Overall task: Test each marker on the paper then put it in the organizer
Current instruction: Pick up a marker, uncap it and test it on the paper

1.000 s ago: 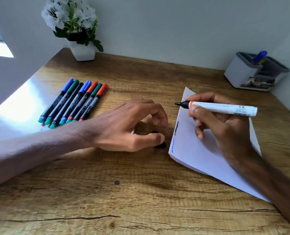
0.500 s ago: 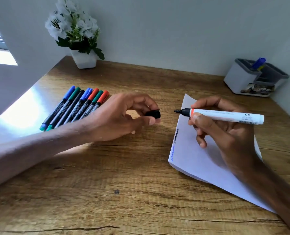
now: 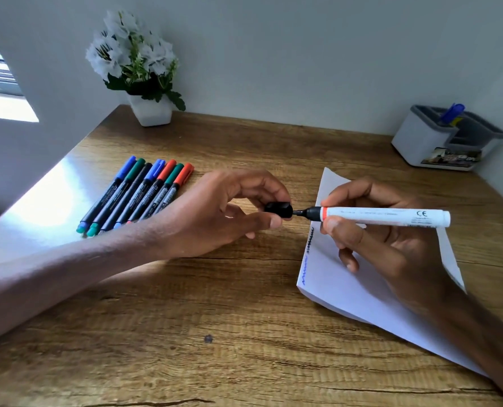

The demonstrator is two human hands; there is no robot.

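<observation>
My right hand (image 3: 382, 239) grips a white marker (image 3: 388, 216) with a black tip, held level above the left edge of the white paper (image 3: 359, 292). My left hand (image 3: 224, 215) pinches the black cap (image 3: 278, 209) between thumb and fingers, its mouth at the marker's tip. Blue and black squiggles run along the paper's left edge. Several capped markers (image 3: 140, 193) in blue, green, black and red lie in a row on the desk to the left. The grey-and-white organizer (image 3: 426, 142) stands at the back right with a blue marker (image 3: 451, 112) in it.
A white pot of white flowers (image 3: 144, 83) stands at the back left of the wooden desk (image 3: 215, 333). Walls close in the desk at the back and on both sides. Bright sunlight falls on the desk's left part.
My left hand picked the black cap up off the desk and carried it right to the marker's tip. My right hand kept the marker level above the paper.
</observation>
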